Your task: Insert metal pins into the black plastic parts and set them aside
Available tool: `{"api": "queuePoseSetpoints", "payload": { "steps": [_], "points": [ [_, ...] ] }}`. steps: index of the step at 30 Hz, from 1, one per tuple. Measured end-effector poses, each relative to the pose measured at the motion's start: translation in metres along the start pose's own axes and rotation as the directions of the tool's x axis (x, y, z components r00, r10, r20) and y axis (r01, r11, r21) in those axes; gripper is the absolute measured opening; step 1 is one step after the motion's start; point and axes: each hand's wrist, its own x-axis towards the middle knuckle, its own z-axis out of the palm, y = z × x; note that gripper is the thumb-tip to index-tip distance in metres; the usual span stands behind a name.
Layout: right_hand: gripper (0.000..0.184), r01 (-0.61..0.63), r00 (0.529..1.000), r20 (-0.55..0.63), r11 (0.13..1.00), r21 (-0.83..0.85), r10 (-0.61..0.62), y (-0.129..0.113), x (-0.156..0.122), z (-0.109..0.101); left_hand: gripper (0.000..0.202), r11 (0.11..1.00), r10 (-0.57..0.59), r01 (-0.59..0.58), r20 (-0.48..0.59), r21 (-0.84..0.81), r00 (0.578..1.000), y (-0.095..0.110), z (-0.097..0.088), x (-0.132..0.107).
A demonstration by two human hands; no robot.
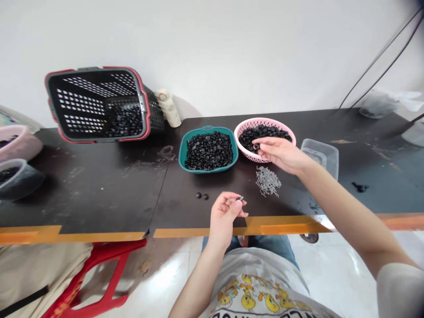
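My left hand (227,211) hovers over the table's front edge, fingers pinched on a small grey metal pin. My right hand (281,154) reaches over the near rim of the pink basket (243,126) of small black round parts, its fingertips pinching one black part. A teal basket (183,148) holding more black parts sits left of the pink one. A loose pile of small metal pins (267,181) lies on the table just below my right hand. Two black round parts (202,195) lie on the table left of my left hand.
A black and red crate (99,104) lies tipped on its side at back left with black parts inside. A clear plastic box (323,154) stands right of my right hand. Bowls (18,176) sit at the far left edge. A red stool (99,274) stands under the dark table (99,190).
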Motion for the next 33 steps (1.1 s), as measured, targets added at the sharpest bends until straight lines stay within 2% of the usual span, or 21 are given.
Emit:
{"api": "queuePoseSetpoints", "payload": {
  "steps": [3,5,7,11,15,23,33],
  "points": [
    [0.033,-0.096,0.995,0.062,0.908,0.407,0.078,0.003,-0.041,0.033,0.039,0.998,0.068,-0.068,0.002,0.009,0.998,0.008,0.009,0.005],
    [0.03,-0.125,0.992,0.071,0.833,0.539,0.103,0.004,-0.061,0.051,0.039,0.994,0.1,-0.101,0.018,0.03,0.995,0.014,0.017,0.006],
    [0.029,-0.118,0.993,0.06,0.801,0.587,0.102,0.005,-0.073,0.062,0.039,0.99,0.125,-0.127,0.033,0.055,0.992,0.019,0.026,0.006],
    [0.036,-0.057,0.998,-0.002,0.826,0.561,0.07,0.003,-0.084,0.071,0.036,0.987,0.131,-0.136,0.064,0.089,0.989,0.027,0.037,0.003],
    [0.028,-0.007,0.996,-0.069,0.858,0.513,0.05,0.0,-0.088,0.072,0.035,0.988,0.119,-0.125,0.076,0.087,0.99,0.029,0.041,0.0],
    [0.024,0.047,0.997,-0.069,0.886,0.462,-0.017,0.002,-0.094,0.076,0.036,0.991,0.105,-0.111,0.08,0.077,0.991,0.027,0.044,-0.001],
    [0.024,0.024,0.997,-0.076,0.885,0.464,0.012,0.005,-0.097,0.077,0.037,0.993,0.097,-0.101,0.08,0.055,0.992,0.025,0.045,-0.001]
  ]
}}
